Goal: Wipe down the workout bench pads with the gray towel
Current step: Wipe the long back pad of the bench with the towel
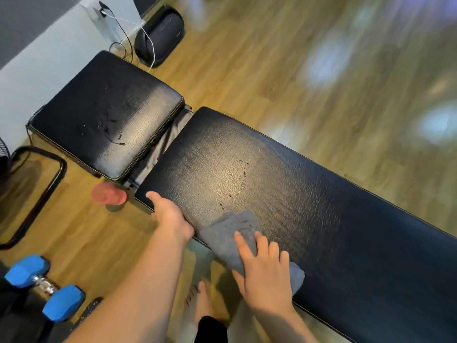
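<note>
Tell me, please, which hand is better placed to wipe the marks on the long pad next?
Right hand: it presses the gray towel just below the marks. Left hand only braces the long pad.

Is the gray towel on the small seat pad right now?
No, the gray towel lies under the right hand on the near edge of the long back pad; the seat pad is bare.

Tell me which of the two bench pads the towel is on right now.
The long pad, the one running toward the right of the view. The gray towel lies on its near edge under the right hand. The short square pad by the wall has nothing on it.
</note>
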